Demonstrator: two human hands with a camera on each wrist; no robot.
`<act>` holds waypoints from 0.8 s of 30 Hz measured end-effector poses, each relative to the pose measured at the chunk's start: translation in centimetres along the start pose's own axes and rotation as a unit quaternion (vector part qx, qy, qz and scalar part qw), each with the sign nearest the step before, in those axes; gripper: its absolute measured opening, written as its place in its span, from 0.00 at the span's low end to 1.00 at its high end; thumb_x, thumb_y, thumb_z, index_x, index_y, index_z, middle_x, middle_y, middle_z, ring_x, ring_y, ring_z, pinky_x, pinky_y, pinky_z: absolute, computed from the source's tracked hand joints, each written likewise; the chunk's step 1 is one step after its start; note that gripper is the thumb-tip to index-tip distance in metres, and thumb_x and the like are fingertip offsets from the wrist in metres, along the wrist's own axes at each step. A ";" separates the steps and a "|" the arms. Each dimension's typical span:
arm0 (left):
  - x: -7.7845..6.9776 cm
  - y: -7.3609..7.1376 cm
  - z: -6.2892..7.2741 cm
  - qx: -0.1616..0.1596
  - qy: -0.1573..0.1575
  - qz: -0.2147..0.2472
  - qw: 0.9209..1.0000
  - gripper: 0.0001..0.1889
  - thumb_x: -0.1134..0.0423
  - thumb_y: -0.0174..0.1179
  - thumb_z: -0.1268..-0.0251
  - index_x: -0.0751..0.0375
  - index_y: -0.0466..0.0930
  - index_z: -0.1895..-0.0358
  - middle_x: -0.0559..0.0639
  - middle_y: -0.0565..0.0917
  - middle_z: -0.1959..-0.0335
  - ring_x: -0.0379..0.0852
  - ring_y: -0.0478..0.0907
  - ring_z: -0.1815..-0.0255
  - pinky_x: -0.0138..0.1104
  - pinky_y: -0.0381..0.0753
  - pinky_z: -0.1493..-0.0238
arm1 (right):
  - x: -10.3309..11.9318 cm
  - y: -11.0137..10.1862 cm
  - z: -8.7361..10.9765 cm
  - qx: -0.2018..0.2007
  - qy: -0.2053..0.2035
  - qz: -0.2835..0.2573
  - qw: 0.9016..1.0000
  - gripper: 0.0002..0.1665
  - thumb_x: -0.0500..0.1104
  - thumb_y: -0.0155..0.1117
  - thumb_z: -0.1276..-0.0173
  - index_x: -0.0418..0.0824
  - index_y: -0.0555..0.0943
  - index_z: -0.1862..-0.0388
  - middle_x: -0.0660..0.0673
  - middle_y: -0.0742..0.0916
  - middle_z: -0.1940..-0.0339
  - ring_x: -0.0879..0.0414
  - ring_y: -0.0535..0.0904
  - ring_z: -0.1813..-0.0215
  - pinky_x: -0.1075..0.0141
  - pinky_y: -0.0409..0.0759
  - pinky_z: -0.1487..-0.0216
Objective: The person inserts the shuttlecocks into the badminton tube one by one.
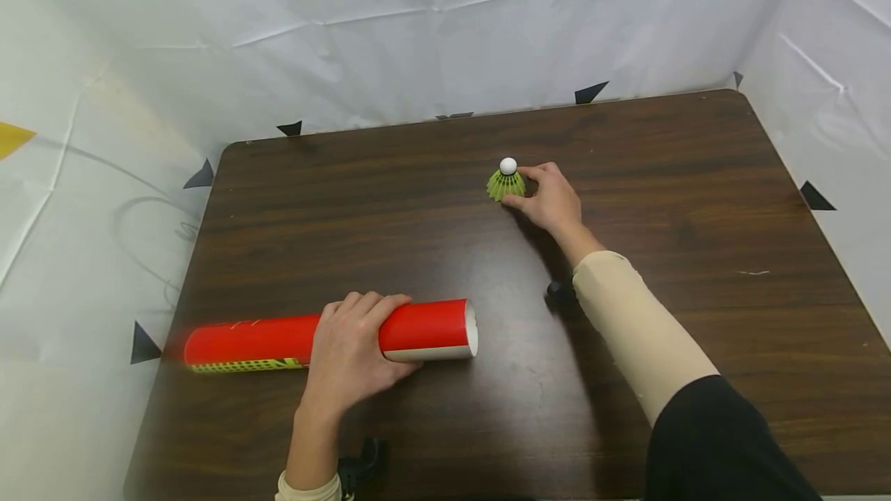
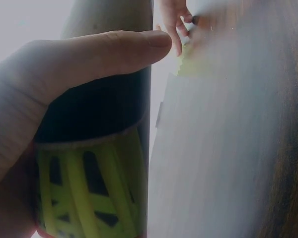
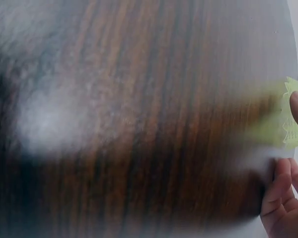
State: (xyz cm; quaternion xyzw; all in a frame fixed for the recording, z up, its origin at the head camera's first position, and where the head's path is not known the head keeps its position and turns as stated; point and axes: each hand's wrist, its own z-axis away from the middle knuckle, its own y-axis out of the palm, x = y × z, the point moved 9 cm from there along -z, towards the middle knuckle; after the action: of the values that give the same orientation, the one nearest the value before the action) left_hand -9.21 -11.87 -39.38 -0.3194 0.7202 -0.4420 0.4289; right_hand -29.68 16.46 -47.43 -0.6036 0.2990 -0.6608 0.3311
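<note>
A yellow-green shuttlecock (image 1: 503, 186) with a white cap stands cap up on the dark wooden table, beyond the middle. My right hand (image 1: 554, 199) pinches it from the right, thumb by the skirt and a finger near the cap. In the right wrist view the thumb lies against the skirt (image 3: 290, 135). At the front left, a red tube (image 1: 431, 323) lies sideways, its white-rimmed open end facing right. My left hand (image 1: 351, 350) grips it near that end, thumb along the near side. The inside of the tube is hidden.
The brown wooden table (image 1: 668, 199) has white sheeting (image 1: 445, 45) hung behind it and at both sides. Black triangular marks sit along its edges. A small black piece (image 1: 559, 294) shows under my right forearm, and another dark strap part (image 1: 365, 462) by my left wrist.
</note>
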 end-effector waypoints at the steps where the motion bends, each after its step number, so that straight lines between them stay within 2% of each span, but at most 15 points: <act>1: 0.0 0.0 0.0 0.000 0.000 0.000 1.000 0.40 0.45 0.80 0.74 0.44 0.81 0.45 0.40 0.83 0.59 0.45 0.76 0.58 0.43 0.71 0.59 | 0.0 -0.1 0.0 0.000 -0.002 -0.003 1.000 0.39 0.57 0.71 0.38 0.45 0.74 0.31 0.42 0.74 0.40 0.46 0.75 0.49 0.48 0.73 0.54; 4: -0.1 0.0 -0.1 0.001 0.001 -0.001 1.000 0.40 0.45 0.80 0.74 0.44 0.81 0.45 0.41 0.83 0.59 0.45 0.76 0.58 0.44 0.71 0.59 | 0.0 -0.4 0.3 0.004 -0.008 -0.032 0.999 0.37 0.55 0.72 0.39 0.41 0.75 0.33 0.40 0.76 0.41 0.46 0.78 0.50 0.50 0.75 0.52; 7: 0.0 0.0 -0.1 0.002 0.001 -0.003 1.000 0.39 0.45 0.80 0.74 0.44 0.81 0.45 0.41 0.83 0.59 0.45 0.76 0.58 0.43 0.71 0.59 | 0.1 -0.7 0.6 0.007 -0.009 -0.087 0.996 0.36 0.52 0.73 0.39 0.38 0.76 0.35 0.37 0.80 0.43 0.44 0.81 0.48 0.51 0.77 0.50; 11: 0.1 0.0 -0.1 0.003 0.000 -0.002 1.000 0.40 0.44 0.80 0.74 0.44 0.81 0.45 0.41 0.83 0.59 0.45 0.76 0.58 0.44 0.71 0.59 | 0.0 -0.9 1.6 0.000 0.006 -0.158 0.987 0.36 0.51 0.74 0.40 0.38 0.76 0.36 0.37 0.84 0.46 0.44 0.81 0.45 0.52 0.77 0.48; 13: 0.1 0.0 0.0 0.004 -0.001 -0.001 1.000 0.40 0.44 0.80 0.74 0.44 0.81 0.45 0.41 0.83 0.59 0.45 0.76 0.58 0.43 0.71 0.59 | 0.2 -0.8 2.4 -0.001 0.012 -0.199 0.980 0.36 0.49 0.75 0.41 0.38 0.76 0.36 0.37 0.85 0.46 0.45 0.81 0.45 0.53 0.78 0.49; 16: 0.1 0.1 0.1 0.006 -0.002 -0.002 1.000 0.40 0.44 0.80 0.74 0.44 0.81 0.45 0.41 0.83 0.59 0.45 0.76 0.59 0.43 0.71 0.60 | 0.5 -0.5 3.8 0.007 0.019 -0.277 0.961 0.37 0.46 0.75 0.41 0.37 0.75 0.34 0.37 0.84 0.44 0.49 0.82 0.47 0.56 0.81 0.54; 20: 0.2 0.1 0.1 0.006 -0.002 -0.004 1.000 0.40 0.44 0.80 0.74 0.44 0.81 0.45 0.41 0.84 0.58 0.46 0.76 0.58 0.44 0.72 0.59 | 0.9 -0.4 5.8 0.008 0.029 -0.387 0.922 0.36 0.39 0.74 0.40 0.33 0.73 0.34 0.35 0.82 0.43 0.57 0.84 0.55 0.57 0.84 0.59; 22: 0.2 0.1 0.0 0.005 -0.002 -0.004 1.000 0.40 0.44 0.80 0.74 0.44 0.81 0.45 0.41 0.84 0.58 0.46 0.76 0.58 0.44 0.72 0.59 | 1.1 -0.7 6.8 -0.004 0.030 -0.426 0.904 0.35 0.36 0.74 0.41 0.31 0.74 0.35 0.36 0.83 0.46 0.61 0.85 0.60 0.59 0.84 0.61; 24: 0.3 0.1 0.0 0.004 -0.002 -0.005 1.000 0.40 0.44 0.80 0.74 0.44 0.81 0.45 0.41 0.83 0.59 0.46 0.76 0.58 0.44 0.72 0.59 | 1.2 -1.1 7.8 -0.018 0.028 -0.469 0.883 0.33 0.33 0.74 0.42 0.29 0.75 0.37 0.38 0.85 0.50 0.61 0.86 0.62 0.61 0.84 0.62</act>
State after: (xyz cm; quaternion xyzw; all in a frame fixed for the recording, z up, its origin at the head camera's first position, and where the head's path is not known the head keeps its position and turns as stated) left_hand -9.30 -12.09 -39.53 -0.3218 0.7161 -0.4463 0.4294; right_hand -22.05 16.14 -45.11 -0.6602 0.0020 -0.7502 -0.0370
